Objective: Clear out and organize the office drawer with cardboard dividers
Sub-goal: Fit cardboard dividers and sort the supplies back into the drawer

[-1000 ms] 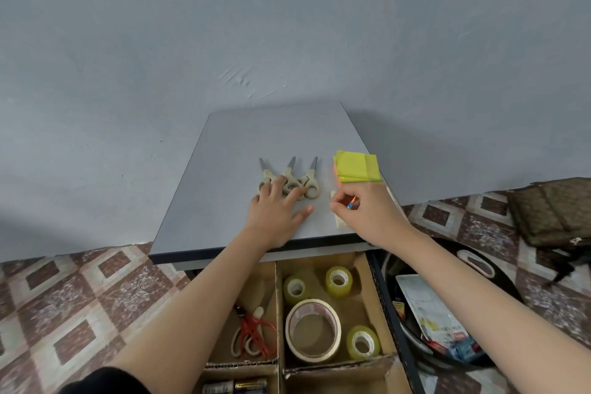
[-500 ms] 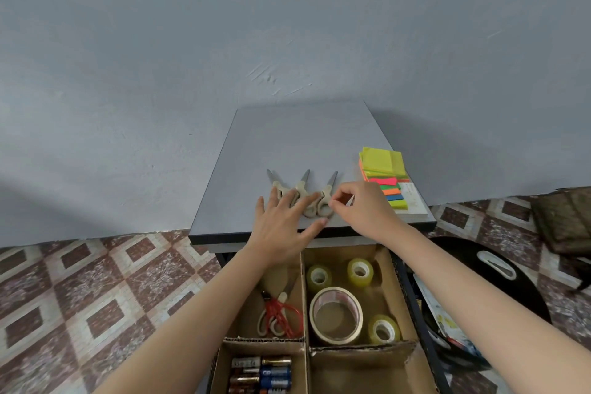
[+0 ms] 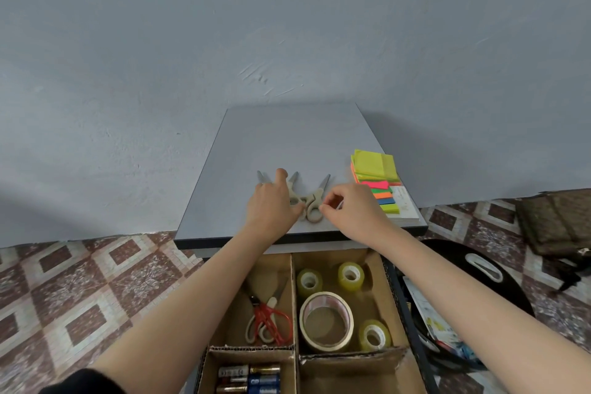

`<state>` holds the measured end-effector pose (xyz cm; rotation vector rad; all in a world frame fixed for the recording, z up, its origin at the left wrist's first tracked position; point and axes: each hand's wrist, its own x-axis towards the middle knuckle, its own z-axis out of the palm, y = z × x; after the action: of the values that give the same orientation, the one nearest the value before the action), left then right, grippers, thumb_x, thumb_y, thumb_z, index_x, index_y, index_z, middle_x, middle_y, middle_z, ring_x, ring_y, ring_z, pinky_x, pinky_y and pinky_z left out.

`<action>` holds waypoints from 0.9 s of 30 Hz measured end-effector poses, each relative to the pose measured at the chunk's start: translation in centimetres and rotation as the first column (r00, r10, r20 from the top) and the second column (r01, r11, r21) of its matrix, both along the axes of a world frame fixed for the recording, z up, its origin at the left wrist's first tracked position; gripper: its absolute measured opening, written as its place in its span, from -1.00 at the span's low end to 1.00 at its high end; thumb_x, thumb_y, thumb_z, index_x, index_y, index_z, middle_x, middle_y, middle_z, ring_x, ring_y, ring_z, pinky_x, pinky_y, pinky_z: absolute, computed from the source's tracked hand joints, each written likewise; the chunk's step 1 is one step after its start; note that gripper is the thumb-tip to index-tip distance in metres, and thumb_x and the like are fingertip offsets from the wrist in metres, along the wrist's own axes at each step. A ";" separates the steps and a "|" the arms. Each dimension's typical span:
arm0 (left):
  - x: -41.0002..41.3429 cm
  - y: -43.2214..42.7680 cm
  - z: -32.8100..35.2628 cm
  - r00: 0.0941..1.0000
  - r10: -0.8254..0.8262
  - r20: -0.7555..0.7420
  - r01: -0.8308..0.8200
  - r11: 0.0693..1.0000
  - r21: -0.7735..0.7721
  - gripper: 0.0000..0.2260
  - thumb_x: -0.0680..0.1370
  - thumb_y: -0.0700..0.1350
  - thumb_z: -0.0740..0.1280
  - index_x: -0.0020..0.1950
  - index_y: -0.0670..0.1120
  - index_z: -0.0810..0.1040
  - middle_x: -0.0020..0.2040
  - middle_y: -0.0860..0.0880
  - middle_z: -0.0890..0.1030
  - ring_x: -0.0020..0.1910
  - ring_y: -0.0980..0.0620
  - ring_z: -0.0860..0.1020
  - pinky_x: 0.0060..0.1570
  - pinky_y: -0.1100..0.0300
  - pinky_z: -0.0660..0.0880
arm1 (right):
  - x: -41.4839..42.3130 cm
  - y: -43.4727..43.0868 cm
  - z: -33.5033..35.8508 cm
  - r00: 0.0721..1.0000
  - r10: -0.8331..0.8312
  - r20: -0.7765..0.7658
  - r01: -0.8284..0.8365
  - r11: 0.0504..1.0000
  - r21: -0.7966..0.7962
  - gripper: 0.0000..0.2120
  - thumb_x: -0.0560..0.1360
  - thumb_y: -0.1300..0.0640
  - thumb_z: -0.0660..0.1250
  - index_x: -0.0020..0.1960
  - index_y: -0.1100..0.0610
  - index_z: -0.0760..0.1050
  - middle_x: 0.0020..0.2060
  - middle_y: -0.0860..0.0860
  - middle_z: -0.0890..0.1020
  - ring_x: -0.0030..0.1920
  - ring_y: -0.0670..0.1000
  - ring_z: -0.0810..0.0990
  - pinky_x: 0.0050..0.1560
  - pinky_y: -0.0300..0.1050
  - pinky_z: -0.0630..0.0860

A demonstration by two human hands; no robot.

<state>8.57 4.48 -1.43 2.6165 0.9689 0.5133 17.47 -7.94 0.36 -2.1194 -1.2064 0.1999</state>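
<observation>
- I see the left hand (image 3: 271,201) lying over three beige-handled steel scissors (image 3: 315,201) on the grey tabletop (image 3: 287,137). It hides two sets of handles. Fingers are bent; gripping or just resting, I cannot tell.
- Right hand (image 3: 351,211): fingers curled, thumb tip touching the rightmost handle loop. Holding it or not, I cannot tell.
- Open drawer with brown cardboard dividers (image 3: 293,291) sits just below the tabletop's near edge. Both forearms cross above it, and the left one hides part of the far-left compartment.
- Far-left compartment: red-handled scissors (image 3: 268,320).
- Far-right compartment: large cream tape roll (image 3: 323,347) among three small yellowish tape rolls (image 3: 350,275).
- Near-left compartment: cylindrical batteries (image 3: 249,373). A blue one reads "GP"; other print is too small.
- Right of the beige scissors: yellow-green sticky-note stack (image 3: 374,163), then coloured index tabs (image 3: 382,197).
- Floor, right: brown bag (image 3: 556,224).
</observation>
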 end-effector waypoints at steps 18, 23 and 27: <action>-10.0 0.3 1.7 0.935 0.204 0.291 -0.069 0.908 -0.414 -0.66 0.50 -0.09 0.39 0.13 -0.07 0.29 -0.01 0.01 0.43 -0.23 0.21 0.40 -0.39 0.44 0.31 | -2.2 6.6 0.7 0.960 -0.152 0.237 0.246 0.861 -0.445 -0.59 0.42 -0.07 0.38 0.12 0.19 0.48 0.09 0.12 0.57 0.11 0.12 0.53 -0.13 -0.15 0.39; -12.3 -1.4 1.4 0.931 0.211 0.298 -0.058 0.891 -0.450 -0.63 0.45 -0.08 0.45 0.11 -0.07 0.32 0.01 0.00 0.45 -0.13 0.11 0.45 -0.31 0.38 0.34 | -3.5 4.4 2.1 0.982 -0.125 0.139 0.179 0.841 -0.511 -0.69 0.34 0.00 0.45 -0.19 0.17 0.39 -0.18 0.07 0.53 -0.24 0.06 0.52 -0.39 -0.18 0.47; -14.2 -3.4 0.4 0.949 0.166 0.268 -0.029 0.892 -0.450 -0.59 0.41 -0.04 0.48 0.13 -0.04 0.36 0.03 0.02 0.50 -0.08 0.14 0.49 -0.28 0.44 0.35 | -4.9 1.6 2.4 0.982 -0.156 -0.107 0.086 0.872 -0.482 -0.68 0.33 0.00 0.46 -0.22 0.18 0.40 -0.33 0.07 0.49 -0.43 0.09 0.58 -0.54 -0.21 0.48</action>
<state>-5.66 1.03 -1.00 2.0228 0.9850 0.6113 12.59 -6.38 2.72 -2.5414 -1.0048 0.6385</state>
